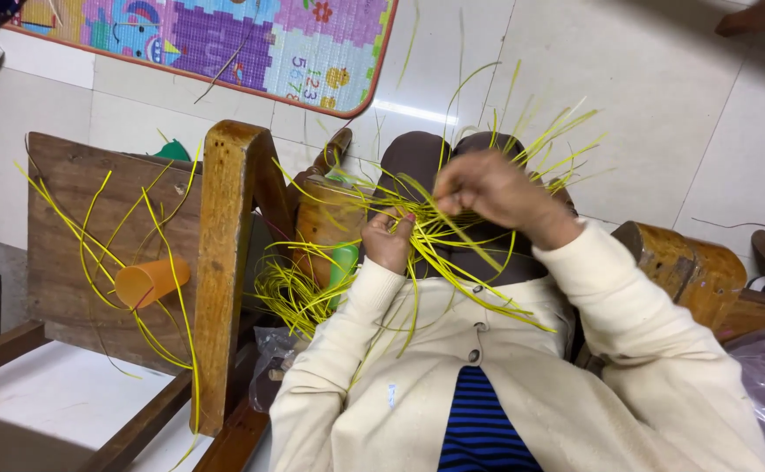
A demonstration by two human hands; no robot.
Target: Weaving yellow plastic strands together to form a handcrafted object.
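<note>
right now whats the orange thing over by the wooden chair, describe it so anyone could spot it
Start at the wooden chair to the person's left. Against its flat back panel, an orange plastic cup lies on its side, open end pointing toward the thick upright post. Thin yellow strips loop around it; it is the only solid orange, cone-shaped thing there.

A cream knitted cardigan (522, 385) fills the lower centre of the frame, its long ribbed-cuffed sleeves reaching up to both wrists. Small dark buttons run down its front edge. It hangs open at the bottom centre over a top (480, 424) with blue and black horizontal stripes.
</note>
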